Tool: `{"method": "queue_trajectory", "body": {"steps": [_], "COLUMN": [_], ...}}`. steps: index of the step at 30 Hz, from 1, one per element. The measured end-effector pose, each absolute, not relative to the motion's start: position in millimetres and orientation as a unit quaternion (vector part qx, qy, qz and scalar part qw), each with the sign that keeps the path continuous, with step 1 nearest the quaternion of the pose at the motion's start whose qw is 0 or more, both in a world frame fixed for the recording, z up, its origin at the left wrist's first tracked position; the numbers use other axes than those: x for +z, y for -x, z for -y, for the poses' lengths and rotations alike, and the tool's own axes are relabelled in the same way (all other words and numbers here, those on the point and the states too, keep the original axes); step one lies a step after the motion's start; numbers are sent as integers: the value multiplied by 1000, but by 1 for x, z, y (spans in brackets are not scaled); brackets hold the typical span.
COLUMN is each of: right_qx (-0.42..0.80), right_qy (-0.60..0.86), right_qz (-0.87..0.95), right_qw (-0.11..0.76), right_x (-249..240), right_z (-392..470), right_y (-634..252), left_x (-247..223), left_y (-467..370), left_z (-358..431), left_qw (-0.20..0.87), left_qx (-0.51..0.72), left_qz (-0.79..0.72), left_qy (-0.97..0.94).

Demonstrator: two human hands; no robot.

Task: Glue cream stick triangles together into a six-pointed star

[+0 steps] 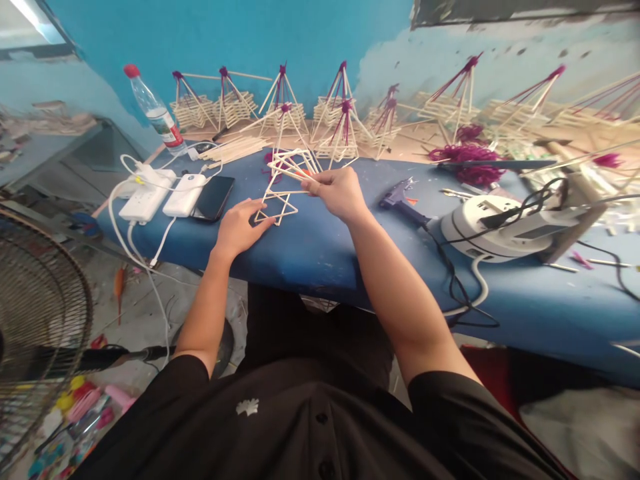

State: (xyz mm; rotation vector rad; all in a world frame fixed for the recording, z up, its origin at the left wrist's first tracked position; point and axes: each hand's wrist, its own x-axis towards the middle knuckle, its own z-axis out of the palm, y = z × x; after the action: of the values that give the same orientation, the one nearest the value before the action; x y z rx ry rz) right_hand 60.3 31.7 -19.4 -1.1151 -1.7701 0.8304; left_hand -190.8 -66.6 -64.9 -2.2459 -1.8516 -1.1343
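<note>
My left hand [242, 228] rests on the blue table, thumb and fingers gripping one corner of a flat star of thin wooden sticks [287, 212]. Just above and to the right, my right hand [337, 190] pinches a frame of wooden sticks [286, 162] that is tilted over the table. Something orange shows by its fingertips; what it is I cannot make out. Behind the held frame stands a stick structure with a purple-tied peak [285, 109]. A blue glue gun [403, 201] lies right of my right hand.
More stick structures [230, 107] line the wall. Purple yarn [470, 160] lies at the back right, near a white power strip reel [493, 227]. A phone [214, 198], white chargers [146, 195] with cables and a bottle [159, 117] are at left. A fan [40, 333] stands lower left.
</note>
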Motion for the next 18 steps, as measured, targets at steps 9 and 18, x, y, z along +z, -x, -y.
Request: {"method": "queue_trajectory", "body": {"steps": [9,18], "right_qx": [363,353], "right_qy": [436,454], "right_qz": [665,713], "right_qw": [485,401], "right_x": [-20,-4], "right_z": [-27,-33], "right_y": [-69,-57], "left_x": [-62,-65], "left_y": [142,27], "left_z": [81,86], "left_qw": [-6,-34], "left_qx": [-274,-185], "left_qz": [556,507], "left_qy": [785,841]}}
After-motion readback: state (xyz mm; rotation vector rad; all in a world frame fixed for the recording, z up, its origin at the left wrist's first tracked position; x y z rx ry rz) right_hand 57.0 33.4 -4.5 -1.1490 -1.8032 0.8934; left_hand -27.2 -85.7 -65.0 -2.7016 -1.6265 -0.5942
